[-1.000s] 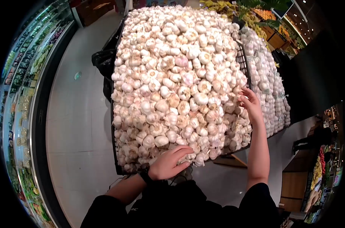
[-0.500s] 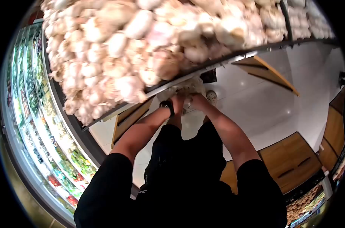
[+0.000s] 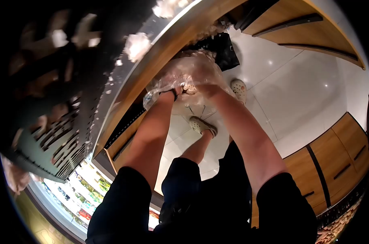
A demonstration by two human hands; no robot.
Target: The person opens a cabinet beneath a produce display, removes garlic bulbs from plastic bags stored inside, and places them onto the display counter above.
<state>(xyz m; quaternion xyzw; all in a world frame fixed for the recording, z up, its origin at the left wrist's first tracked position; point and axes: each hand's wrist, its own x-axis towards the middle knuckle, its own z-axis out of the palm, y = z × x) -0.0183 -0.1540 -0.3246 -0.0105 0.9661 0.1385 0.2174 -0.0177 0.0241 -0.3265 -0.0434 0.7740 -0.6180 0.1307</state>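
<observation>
A large clear plastic bag (image 3: 164, 75) with pale garlic bulbs (image 3: 188, 88) showing at its opening is low in front of me, beside the wooden base of the display stand. My left hand (image 3: 178, 90), with a black watch (image 3: 175, 94) at the wrist, is closed at the bag's near left side. My right hand (image 3: 204, 86) grips the bag on the right, partly behind its film. The fingertips of both hands are hidden by plastic and blur. The bag hangs above my shoes (image 3: 202, 125).
The display stand's metal edge (image 3: 160, 38) curves past on my left, with a few garlic bulbs (image 3: 137, 46) on it. Near it is a dark slotted crate (image 3: 64, 142), blurred. A black object (image 3: 223, 51) lies beyond the bag. Wooden cabinets (image 3: 314, 175) stand on the right.
The bag has come up larger between my hands. My view has turned, the heap of garlic has mostly gone from sight, and a dark slotted crate now shows at the left.
</observation>
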